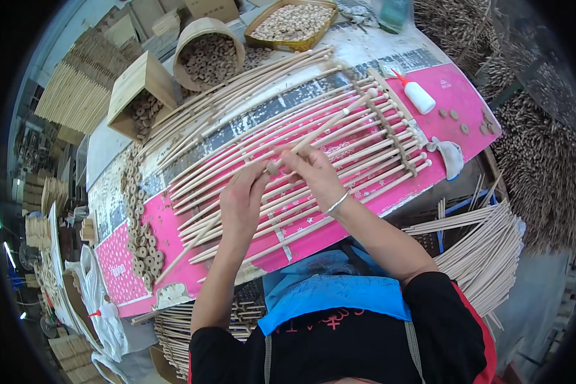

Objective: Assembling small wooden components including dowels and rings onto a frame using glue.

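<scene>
A long wooden stick (327, 123) with a ball on its far-right end slants across the bench in front of me. My right hand (315, 174), a bracelet at its wrist, has its fingers closed on the stick. A small brown wooden ring (272, 168) sits around the stick between my hands. My left hand (242, 195) pinches the stick beside that ring, its fingertips touching or almost touching it. Below lie several parallel ball-ended sticks (352, 153), their right ends resting along a notched wooden rack (390, 131).
Brown rings lie in rows (148, 253) at the left and fill a round tub (179, 70) and a square wooden box (134, 96). A basket of wooden balls (301, 46) stands at the back. A white glue bottle (420, 98) lies at the right, above a crumpled white cloth (452, 159).
</scene>
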`<state>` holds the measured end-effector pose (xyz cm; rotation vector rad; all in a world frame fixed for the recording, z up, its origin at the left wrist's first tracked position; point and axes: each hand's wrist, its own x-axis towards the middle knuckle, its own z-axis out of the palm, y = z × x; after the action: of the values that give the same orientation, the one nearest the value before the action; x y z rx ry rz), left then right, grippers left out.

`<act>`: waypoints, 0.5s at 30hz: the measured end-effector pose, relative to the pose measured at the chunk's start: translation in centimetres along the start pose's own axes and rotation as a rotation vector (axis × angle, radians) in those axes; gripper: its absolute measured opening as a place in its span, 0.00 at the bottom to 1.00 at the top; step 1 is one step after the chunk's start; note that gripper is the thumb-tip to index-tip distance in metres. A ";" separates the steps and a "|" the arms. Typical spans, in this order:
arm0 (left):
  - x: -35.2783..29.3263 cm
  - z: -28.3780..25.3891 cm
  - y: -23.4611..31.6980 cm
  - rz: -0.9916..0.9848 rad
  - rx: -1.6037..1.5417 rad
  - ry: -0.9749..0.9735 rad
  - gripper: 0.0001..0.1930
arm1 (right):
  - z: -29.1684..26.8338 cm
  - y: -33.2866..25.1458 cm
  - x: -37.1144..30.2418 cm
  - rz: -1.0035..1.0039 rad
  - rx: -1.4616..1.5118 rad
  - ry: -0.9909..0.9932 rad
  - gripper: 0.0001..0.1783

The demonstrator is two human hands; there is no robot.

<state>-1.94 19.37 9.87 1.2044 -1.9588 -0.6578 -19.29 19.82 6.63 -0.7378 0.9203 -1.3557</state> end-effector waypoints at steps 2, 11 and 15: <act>-0.7 -0.1 -0.4 -0.017 -0.059 -0.033 0.16 | 0.2 0.0 -1.0 0.042 -0.035 -0.079 0.18; -3.2 -1.7 1.1 -0.170 -0.240 -0.083 0.25 | -2.1 -1.1 -1.3 0.029 -0.005 -0.202 0.17; -4.2 -2.3 1.0 -0.167 -0.216 -0.063 0.19 | -3.8 -3.0 -1.3 -0.050 -0.016 -0.114 0.17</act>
<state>0.54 23.46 10.66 1.2326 -1.7966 -0.9779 -24.06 21.10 7.61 -0.8467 0.8278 -1.3369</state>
